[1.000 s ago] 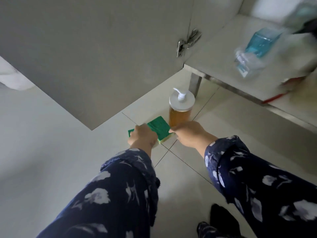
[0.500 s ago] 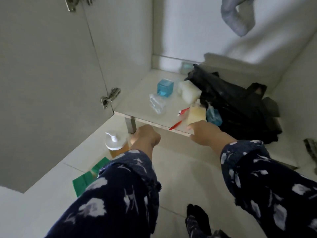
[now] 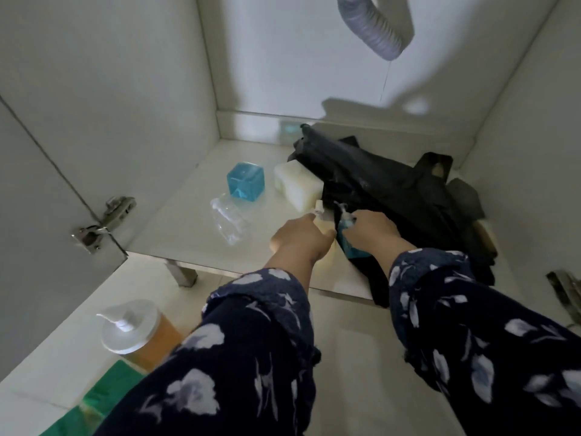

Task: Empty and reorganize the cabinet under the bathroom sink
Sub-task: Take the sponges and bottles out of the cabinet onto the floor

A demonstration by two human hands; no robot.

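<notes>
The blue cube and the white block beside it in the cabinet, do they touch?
Apart. The head view shows bare shelf between the blue cube and the white block.

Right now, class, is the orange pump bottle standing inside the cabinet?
No. The orange pump bottle stands on the tiled floor outside, beside the green sponges, below the cabinet shelf.

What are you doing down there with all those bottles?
A person is reaching into the open cabinet under the sink. The left hand grips a pale pump bottle, and the right hand grips a blue pump bottle, both at the front of the cabinet shelf. A blue cube bottle, a white block and a black bag lie inside. An orange soap dispenser stands on the floor outside.
</notes>
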